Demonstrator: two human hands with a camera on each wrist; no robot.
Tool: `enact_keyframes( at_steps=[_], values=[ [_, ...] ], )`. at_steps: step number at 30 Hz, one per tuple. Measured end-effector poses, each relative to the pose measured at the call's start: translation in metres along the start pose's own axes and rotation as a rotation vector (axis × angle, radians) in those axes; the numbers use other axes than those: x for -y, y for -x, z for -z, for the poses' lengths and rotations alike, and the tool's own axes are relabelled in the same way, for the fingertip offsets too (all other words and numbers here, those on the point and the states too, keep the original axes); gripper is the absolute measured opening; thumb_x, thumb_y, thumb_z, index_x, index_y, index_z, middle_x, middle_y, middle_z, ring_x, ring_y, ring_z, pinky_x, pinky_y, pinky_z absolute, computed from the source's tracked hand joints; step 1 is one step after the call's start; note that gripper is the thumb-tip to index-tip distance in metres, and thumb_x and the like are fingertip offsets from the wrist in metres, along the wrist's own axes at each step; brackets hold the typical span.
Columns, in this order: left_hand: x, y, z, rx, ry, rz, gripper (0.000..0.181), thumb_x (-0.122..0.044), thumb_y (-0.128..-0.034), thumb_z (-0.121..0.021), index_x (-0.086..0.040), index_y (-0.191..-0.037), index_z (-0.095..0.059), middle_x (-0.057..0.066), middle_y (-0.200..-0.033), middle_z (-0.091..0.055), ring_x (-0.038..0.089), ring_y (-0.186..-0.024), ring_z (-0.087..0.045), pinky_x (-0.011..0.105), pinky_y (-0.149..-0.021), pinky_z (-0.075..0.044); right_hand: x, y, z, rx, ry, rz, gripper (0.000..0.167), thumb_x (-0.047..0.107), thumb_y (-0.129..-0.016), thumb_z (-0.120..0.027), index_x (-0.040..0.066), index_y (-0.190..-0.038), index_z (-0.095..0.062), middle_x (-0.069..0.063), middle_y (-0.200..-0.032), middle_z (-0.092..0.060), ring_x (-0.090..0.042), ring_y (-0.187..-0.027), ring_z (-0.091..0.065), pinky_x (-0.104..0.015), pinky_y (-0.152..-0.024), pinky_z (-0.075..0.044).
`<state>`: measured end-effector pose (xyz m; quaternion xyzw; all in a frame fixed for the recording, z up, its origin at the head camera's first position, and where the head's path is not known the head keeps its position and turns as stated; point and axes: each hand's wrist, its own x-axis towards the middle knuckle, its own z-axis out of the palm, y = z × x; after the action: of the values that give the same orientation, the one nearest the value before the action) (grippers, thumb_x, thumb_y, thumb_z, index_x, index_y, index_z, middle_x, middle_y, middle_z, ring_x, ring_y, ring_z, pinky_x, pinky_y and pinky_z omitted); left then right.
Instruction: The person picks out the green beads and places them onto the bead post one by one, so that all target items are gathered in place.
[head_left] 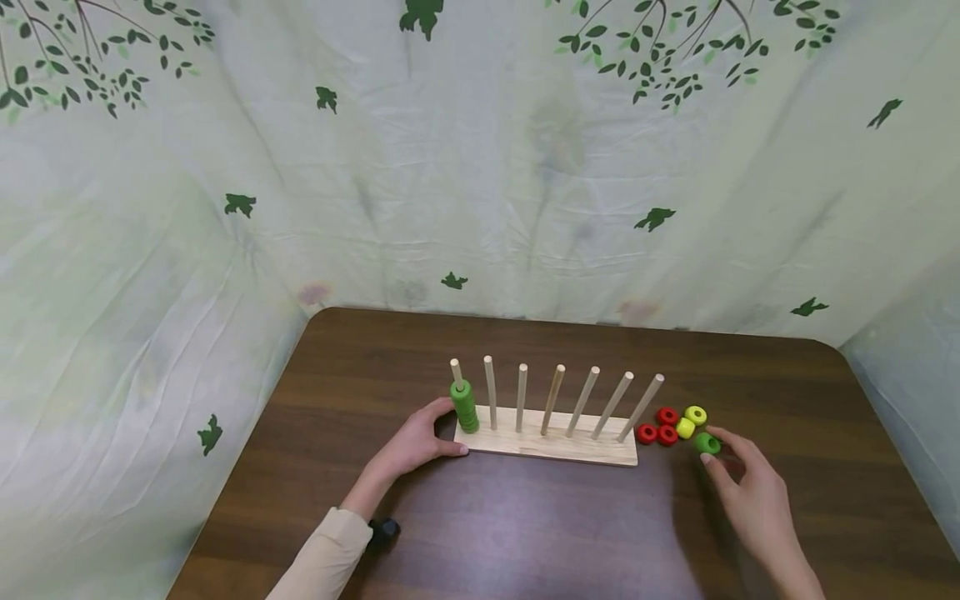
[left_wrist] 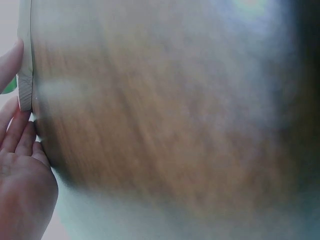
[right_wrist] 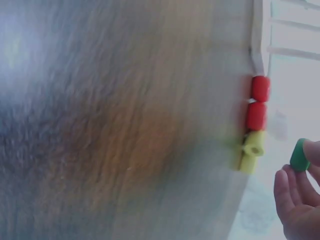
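Note:
A pale wooden peg board [head_left: 551, 446] with a row of upright pegs stands on the table. Green rings [head_left: 465, 407] are stacked on its leftmost peg; the other pegs are bare. My left hand [head_left: 411, 442] grips the board's left end, thumb at the front edge and fingers behind. The left wrist view shows the board's end [left_wrist: 25, 92] between thumb and fingers. To the right of the board, my right hand [head_left: 753, 496] pinches a green ring [head_left: 707, 443] between thumb and fingers. In the right wrist view this green ring [right_wrist: 299, 156] is held off the table.
Red rings [head_left: 667, 435] and yellow rings [head_left: 695, 415] lie grouped beside the board's right end. The brown table [head_left: 525, 533] has a back edge close to a hanging cloth [head_left: 480, 167] printed with leaves and birds.

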<state>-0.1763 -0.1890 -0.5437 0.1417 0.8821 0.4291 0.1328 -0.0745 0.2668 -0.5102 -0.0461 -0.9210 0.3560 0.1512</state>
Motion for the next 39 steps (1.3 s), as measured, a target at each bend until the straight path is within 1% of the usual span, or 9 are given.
enact_keyframes(
  at_steps=[2, 4, 14, 17, 23, 28, 33, 35, 39],
  values=[
    [0.001, 0.000, 0.000, -0.002, -0.002, -0.004, 0.072, -0.026, -0.0712, -0.090, -0.014, -0.134, -0.058, 0.003, -0.139, -0.053, 0.025, -0.133, -0.043, 0.047, -0.109, -0.033, 0.005, 0.003, 0.001, -0.009, -0.021, 0.019, 0.038, 0.002, -0.089, -0.071, 0.006, -0.126, -0.064, -0.007, -0.109, -0.065, 0.013, -0.088, -0.053, -0.004, -0.077, -0.041],
    [0.001, 0.000, 0.000, -0.002, 0.002, -0.011, 0.071, -0.026, -0.0713, -0.090, -0.014, -0.134, -0.058, 0.002, -0.138, -0.053, 0.024, -0.133, -0.044, 0.047, -0.109, -0.033, 0.011, 0.005, 0.001, -0.011, -0.044, 0.042, 0.040, -0.001, -0.087, -0.072, 0.006, -0.126, -0.064, -0.005, -0.108, -0.064, 0.015, -0.089, -0.052, -0.004, -0.078, -0.042],
    [0.001, 0.000, 0.000, -0.004, -0.002, -0.018, 0.070, -0.024, -0.0713, -0.090, -0.014, -0.133, -0.059, 0.002, -0.136, -0.055, 0.023, -0.132, -0.044, 0.046, -0.109, -0.033, 0.041, 0.009, 0.003, 0.025, -0.132, 0.146, 0.049, -0.010, -0.078, -0.077, 0.006, -0.123, -0.065, -0.002, -0.111, -0.063, 0.008, -0.089, -0.058, -0.007, -0.081, -0.044],
    [0.000, 0.000, 0.000, -0.004, -0.006, -0.015, 0.070, -0.024, -0.0713, -0.090, -0.015, -0.133, -0.059, 0.001, -0.135, -0.055, 0.023, -0.132, -0.044, 0.045, -0.109, -0.033, 0.049, 0.008, 0.004, 0.041, -0.156, 0.178, 0.049, -0.009, -0.077, -0.078, 0.007, -0.122, -0.066, -0.002, -0.112, -0.063, 0.005, -0.090, -0.059, -0.007, -0.082, -0.044],
    [0.000, 0.000, 0.000, -0.001, -0.003, -0.018, 0.070, -0.024, -0.0716, -0.090, -0.016, -0.134, -0.059, 0.000, -0.135, -0.055, 0.022, -0.132, -0.044, 0.046, -0.109, -0.033, 0.063, 0.005, 0.006, 0.089, -0.152, 0.258, 0.052, -0.006, -0.074, -0.082, 0.015, -0.120, -0.068, 0.005, -0.112, -0.064, -0.001, -0.089, -0.062, -0.008, -0.082, -0.044],
    [0.001, 0.000, 0.000, -0.005, 0.003, -0.020, 0.071, -0.026, -0.0718, -0.090, -0.015, -0.134, -0.058, 0.001, -0.136, -0.054, 0.024, -0.132, -0.044, 0.047, -0.109, -0.033, 0.073, 0.001, 0.006, 0.107, -0.158, 0.328, 0.057, -0.004, -0.072, -0.084, 0.020, -0.121, -0.068, 0.008, -0.115, -0.064, 0.000, -0.093, -0.061, -0.010, -0.085, -0.043],
    [-0.001, 0.000, 0.000, -0.002, 0.007, -0.012, 0.071, -0.025, -0.0717, -0.090, -0.014, -0.134, -0.058, 0.003, -0.137, -0.054, 0.024, -0.133, -0.044, 0.048, -0.109, -0.033, 0.085, -0.005, 0.004, 0.122, -0.171, 0.403, 0.054, -0.002, -0.071, -0.086, 0.018, -0.118, -0.070, 0.008, -0.113, -0.065, -0.002, -0.095, -0.059, -0.012, -0.086, -0.042],
    [-0.002, 0.000, 0.000, 0.000, 0.006, -0.009, 0.071, -0.025, -0.0715, -0.090, -0.014, -0.134, -0.058, 0.002, -0.137, -0.054, 0.024, -0.133, -0.044, 0.047, -0.109, -0.033, 0.090, -0.007, 0.004, 0.143, -0.180, 0.425, 0.052, 0.000, -0.071, -0.086, 0.016, -0.117, -0.070, 0.008, -0.111, -0.066, -0.003, -0.094, -0.059, -0.014, -0.085, -0.044],
    [-0.002, 0.000, 0.000, -0.001, 0.000, -0.012, 0.071, -0.025, -0.0714, -0.090, -0.014, -0.134, -0.058, 0.002, -0.136, -0.055, 0.023, -0.132, -0.044, 0.046, -0.109, -0.033, 0.100, -0.011, 0.003, 0.200, -0.192, 0.452, 0.051, 0.005, -0.073, -0.087, 0.019, -0.118, -0.069, 0.011, -0.113, -0.065, -0.004, -0.098, -0.061, -0.015, -0.086, -0.045]
  ],
)
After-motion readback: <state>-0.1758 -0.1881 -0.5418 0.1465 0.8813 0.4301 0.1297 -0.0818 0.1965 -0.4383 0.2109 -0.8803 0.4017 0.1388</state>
